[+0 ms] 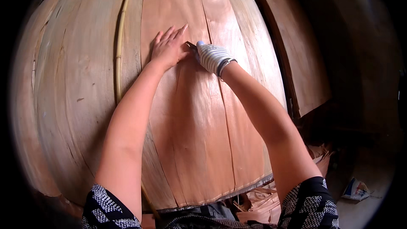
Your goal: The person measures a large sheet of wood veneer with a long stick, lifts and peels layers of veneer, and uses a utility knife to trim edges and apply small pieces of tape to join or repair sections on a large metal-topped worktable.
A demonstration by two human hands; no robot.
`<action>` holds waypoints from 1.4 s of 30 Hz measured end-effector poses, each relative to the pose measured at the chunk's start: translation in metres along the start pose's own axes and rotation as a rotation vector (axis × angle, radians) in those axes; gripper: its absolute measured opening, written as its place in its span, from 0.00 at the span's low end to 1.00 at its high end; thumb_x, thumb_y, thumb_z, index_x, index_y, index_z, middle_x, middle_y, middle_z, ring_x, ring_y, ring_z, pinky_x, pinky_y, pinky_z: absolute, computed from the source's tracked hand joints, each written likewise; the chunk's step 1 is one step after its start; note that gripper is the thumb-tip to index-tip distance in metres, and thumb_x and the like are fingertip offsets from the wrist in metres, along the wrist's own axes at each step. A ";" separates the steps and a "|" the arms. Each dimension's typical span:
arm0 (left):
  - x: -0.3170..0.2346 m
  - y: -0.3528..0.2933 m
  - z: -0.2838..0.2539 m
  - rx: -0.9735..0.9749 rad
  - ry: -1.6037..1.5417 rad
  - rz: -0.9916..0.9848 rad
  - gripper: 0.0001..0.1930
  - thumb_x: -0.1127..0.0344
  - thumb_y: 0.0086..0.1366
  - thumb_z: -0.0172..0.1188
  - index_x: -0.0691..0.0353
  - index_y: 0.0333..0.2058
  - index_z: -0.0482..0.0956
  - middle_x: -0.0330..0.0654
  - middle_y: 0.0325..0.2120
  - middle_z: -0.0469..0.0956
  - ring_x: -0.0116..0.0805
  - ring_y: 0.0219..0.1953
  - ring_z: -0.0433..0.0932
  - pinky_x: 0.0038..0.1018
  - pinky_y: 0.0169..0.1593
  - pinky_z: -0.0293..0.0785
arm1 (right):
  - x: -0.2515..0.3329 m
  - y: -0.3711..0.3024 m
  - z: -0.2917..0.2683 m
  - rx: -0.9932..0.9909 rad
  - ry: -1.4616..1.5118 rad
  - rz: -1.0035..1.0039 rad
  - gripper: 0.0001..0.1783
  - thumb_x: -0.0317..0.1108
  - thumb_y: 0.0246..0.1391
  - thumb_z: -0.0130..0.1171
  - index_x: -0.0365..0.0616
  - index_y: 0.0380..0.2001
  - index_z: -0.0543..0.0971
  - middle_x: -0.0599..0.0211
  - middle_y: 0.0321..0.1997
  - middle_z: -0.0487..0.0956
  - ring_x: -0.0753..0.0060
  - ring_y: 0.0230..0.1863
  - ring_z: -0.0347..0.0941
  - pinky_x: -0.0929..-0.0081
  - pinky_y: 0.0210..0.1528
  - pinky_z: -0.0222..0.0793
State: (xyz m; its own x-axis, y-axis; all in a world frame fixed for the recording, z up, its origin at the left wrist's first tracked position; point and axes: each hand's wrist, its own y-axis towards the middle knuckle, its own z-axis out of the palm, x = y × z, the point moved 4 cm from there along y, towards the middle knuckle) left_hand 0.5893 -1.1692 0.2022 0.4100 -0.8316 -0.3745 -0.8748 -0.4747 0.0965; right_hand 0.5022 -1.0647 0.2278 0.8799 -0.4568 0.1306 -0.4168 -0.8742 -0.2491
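Observation:
My left hand point(167, 51), bare, lies with its fingers stretched out on a reddish wood veneer sheet point(199, 140). Just beside it, my right hand point(212, 57) wears a white-and-grey striped glove with a dark cuff. Its fingers close round a small dark tool point(191, 46), whose tip points toward my left thumb; the glove hides most of it, so its kind does not show. Both hands are over the sheet's far half, left of a long dark seam point(224, 114). A shorter split runs toward me from near my left hand.
A thin bamboo pole point(120, 46) lies lengthwise left of my arm. Paler veneer sheets point(72, 85) spread to the left. Another stack of sheets point(296, 46) stands across a dark gap at the right. Veneer scraps point(260, 205) and a crumpled packet point(356, 189) lie below at the right.

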 end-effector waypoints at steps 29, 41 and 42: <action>-0.149 -0.067 0.050 -0.027 0.131 0.452 0.27 0.52 0.60 0.44 0.57 0.57 0.58 0.38 0.58 0.55 0.34 0.61 0.50 0.33 0.63 0.45 | 0.040 -0.620 0.162 0.473 0.345 0.973 0.15 0.43 0.51 0.48 0.48 0.38 0.66 0.52 0.21 0.74 0.50 0.22 0.72 0.57 0.22 0.66; -0.135 -0.075 0.054 0.040 0.077 0.420 0.29 0.50 0.60 0.44 0.58 0.57 0.57 0.40 0.59 0.55 0.35 0.62 0.50 0.34 0.63 0.42 | 0.022 -0.300 0.031 -0.405 0.415 0.241 0.22 0.40 0.42 0.59 0.44 0.41 0.70 0.60 0.29 0.72 0.58 0.33 0.69 0.64 0.41 0.64; -0.132 -0.078 0.051 0.037 0.073 0.401 0.29 0.50 0.60 0.44 0.58 0.56 0.58 0.41 0.58 0.55 0.35 0.61 0.50 0.34 0.63 0.42 | -0.007 -0.296 0.026 -0.525 0.423 0.375 0.23 0.40 0.41 0.61 0.42 0.40 0.69 0.57 0.32 0.72 0.54 0.35 0.69 0.64 0.40 0.64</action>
State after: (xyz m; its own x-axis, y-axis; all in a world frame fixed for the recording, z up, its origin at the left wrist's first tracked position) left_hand 0.5903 -1.0079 0.1974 0.0511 -0.9676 -0.2472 -0.9771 -0.0996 0.1880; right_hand 0.6256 -0.7988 0.2754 0.5407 -0.6695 0.5094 -0.8163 -0.5639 0.1253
